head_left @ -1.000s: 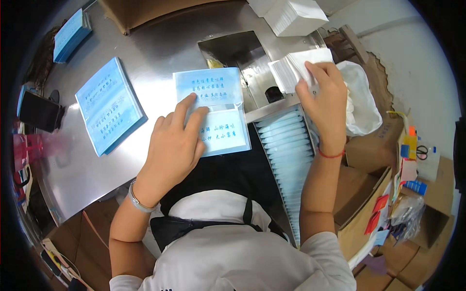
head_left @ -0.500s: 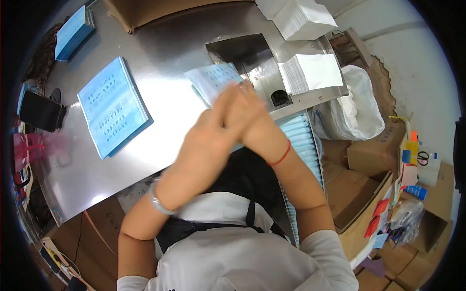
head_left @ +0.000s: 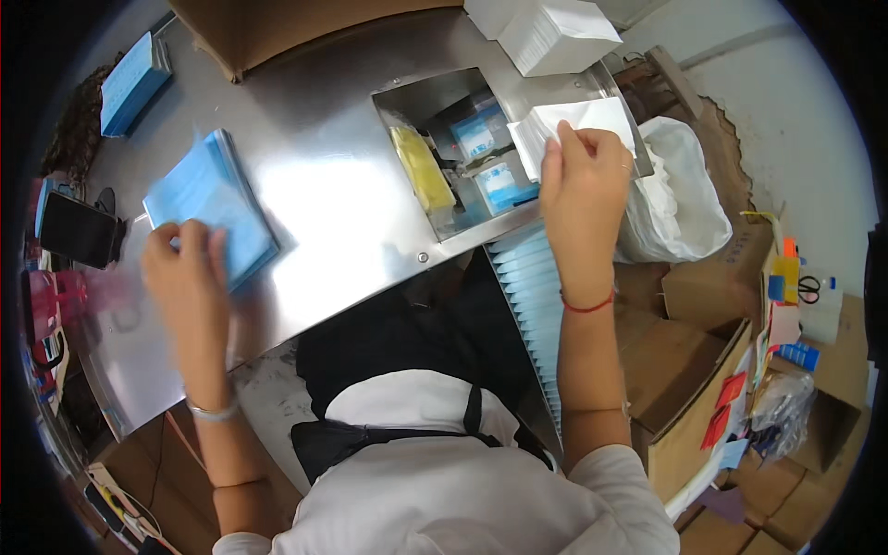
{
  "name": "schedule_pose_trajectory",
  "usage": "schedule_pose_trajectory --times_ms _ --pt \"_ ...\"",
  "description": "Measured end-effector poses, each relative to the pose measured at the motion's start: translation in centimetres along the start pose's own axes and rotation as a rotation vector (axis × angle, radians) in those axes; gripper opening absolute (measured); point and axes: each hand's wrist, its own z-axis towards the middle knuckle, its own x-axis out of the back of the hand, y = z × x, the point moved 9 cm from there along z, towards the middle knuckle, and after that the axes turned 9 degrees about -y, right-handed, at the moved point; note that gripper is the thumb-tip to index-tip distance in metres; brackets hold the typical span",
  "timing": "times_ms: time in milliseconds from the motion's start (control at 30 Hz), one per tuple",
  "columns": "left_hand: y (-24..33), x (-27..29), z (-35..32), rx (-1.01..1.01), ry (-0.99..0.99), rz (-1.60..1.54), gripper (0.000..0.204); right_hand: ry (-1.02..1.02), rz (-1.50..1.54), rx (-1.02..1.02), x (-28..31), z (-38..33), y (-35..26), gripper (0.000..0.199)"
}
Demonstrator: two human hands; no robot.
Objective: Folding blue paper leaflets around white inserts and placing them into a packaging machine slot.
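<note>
Pinching the top sheet of a small white stack [head_left: 578, 125], the fingers [head_left: 566, 141] of the right hand [head_left: 583, 190] close together on its near edge; that stack sits at the right rim of a sunken metal bin [head_left: 444, 92] set into the desk. The left hand [head_left: 185, 273] lies well apart on the other side, its fingers [head_left: 166, 242] spread flat and pressing on the near corner of a blue stack [head_left: 208, 199] of thin packets; the hand is a little blurred, so whether it grips the edge cannot be told.

Inside the bin lie one yellow packet [head_left: 421, 166] and two small blue-and-white packets [head_left: 490, 157]. Below the bin, one long row of pale blue packets [head_left: 541, 296] stands on edge, running down beside the right forearm.

The desk [head_left: 342, 194] is bare, shiny steel, reflecting light. On its far left edge rests a second blue stack [head_left: 129, 69], and near the left rim a dark phone [head_left: 79, 231]. At the far side stand one brown cardboard box [head_left: 277, 28] and one white box [head_left: 555, 32].

To the right of the desk, a white plastic bag [head_left: 684, 199] bulges against a pale wall [head_left: 795, 111], with several brown cartons [head_left: 712, 287] stacked on the floor below it.
</note>
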Motion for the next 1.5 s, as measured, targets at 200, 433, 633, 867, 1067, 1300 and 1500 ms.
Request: schedule_pose_trajectory --times_ms 200,433,633,867,1067,1300,1500 --pt "16.2 -1.6 -3.5 -0.475 -0.109 -0.378 0.028 -0.165 0.180 -0.031 0.6 0.3 2.0 0.025" --pt "14.9 -1.8 -3.9 -0.535 -0.170 -0.371 0.039 -0.046 0.469 0.168 2.2 -2.5 -1.6 0.033" --pt "12.5 -1.6 -2.8 -0.419 -0.149 -0.368 0.039 -0.378 0.326 0.415 -2.7 -4.3 -11.5 0.030" --pt "14.8 -0.9 -4.1 -0.471 -0.080 -0.323 0.042 -0.087 0.445 -0.002 0.0 -1.2 -4.1 0.024" --pt "14.3 -1.3 -2.0 -0.478 -0.173 -0.273 0.056 -0.043 0.038 -0.033 -0.4 -0.8 0.1 0.024" --pt "17.9 -1.5 0.6 -0.555 -0.167 -0.118 0.050 -0.208 0.220 0.020 0.5 -0.1 2.3 0.028" --pt "15.5 -1.7 -1.9 -0.559 -0.282 -0.376 0.048 -0.083 0.291 0.256 2.8 -2.5 -5.7 0.032"
